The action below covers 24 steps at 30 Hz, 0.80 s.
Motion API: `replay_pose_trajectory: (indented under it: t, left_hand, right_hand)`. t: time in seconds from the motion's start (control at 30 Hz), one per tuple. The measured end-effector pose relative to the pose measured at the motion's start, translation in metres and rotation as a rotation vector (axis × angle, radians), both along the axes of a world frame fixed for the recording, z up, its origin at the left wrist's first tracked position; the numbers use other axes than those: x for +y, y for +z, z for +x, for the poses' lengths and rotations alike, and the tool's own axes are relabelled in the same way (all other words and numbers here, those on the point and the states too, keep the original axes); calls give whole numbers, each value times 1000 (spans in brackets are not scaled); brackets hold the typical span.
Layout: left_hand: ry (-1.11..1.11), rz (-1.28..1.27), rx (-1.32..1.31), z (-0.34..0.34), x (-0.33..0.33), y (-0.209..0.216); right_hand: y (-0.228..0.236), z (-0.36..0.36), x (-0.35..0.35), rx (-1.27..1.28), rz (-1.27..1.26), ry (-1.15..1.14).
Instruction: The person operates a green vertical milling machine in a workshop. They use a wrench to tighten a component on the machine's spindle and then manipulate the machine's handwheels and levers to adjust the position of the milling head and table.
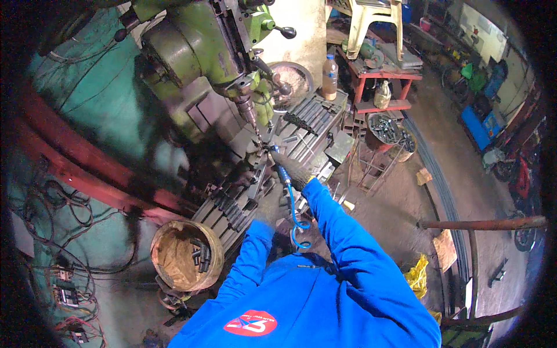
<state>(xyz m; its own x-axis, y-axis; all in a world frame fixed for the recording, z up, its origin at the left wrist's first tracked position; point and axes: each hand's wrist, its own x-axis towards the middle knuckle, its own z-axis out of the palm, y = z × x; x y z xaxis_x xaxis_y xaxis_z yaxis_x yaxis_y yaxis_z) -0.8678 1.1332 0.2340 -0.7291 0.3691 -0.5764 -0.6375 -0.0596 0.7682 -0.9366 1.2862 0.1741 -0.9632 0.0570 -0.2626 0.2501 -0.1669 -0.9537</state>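
My gloved right hand is closed around a blue air blow gun, its nozzle end toward the workholding under the drill. A thin blue coiled hose hangs from the gun toward my body. Lower and to the left, my gloved left hand is over the machine table, beside dark metal parts. It looks blurred, and its fingers cannot be made out. Ahead of both hands, a drill bit points down from the green drilling machine at a dark vise or fixture. Whether a workpiece sits there is unclear.
Several dark cylindrical rods lie on the table's right part; more dark parts lie at its left. A round bin with short dark pieces stands lower left. Buckets of metal parts and a red bench are at right.
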Motion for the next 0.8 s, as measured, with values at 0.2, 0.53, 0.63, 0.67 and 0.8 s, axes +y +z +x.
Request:
replay_pose_trajectory:
  t: [0.2,0.53,0.63,0.67,0.8]
  left_hand:
    - [-65,84,49,-10,-36,-68]
    - [117,16,-81,-12,-28,-73]
    - [101,24,-59,-8,-21,-59]
    - [83,47,-50,-6,-19,-52]
    - [115,-94,-93,2,-17,-50]
  right_hand:
    - [-16,9,15,191,130,46]
    - [38,29,3,-77,-82,51]
    - [30,30,7,-170,-256,-47]
    - [25,32,8,-33,-100,-64]
    - [44,49,-13,3,29,-52]
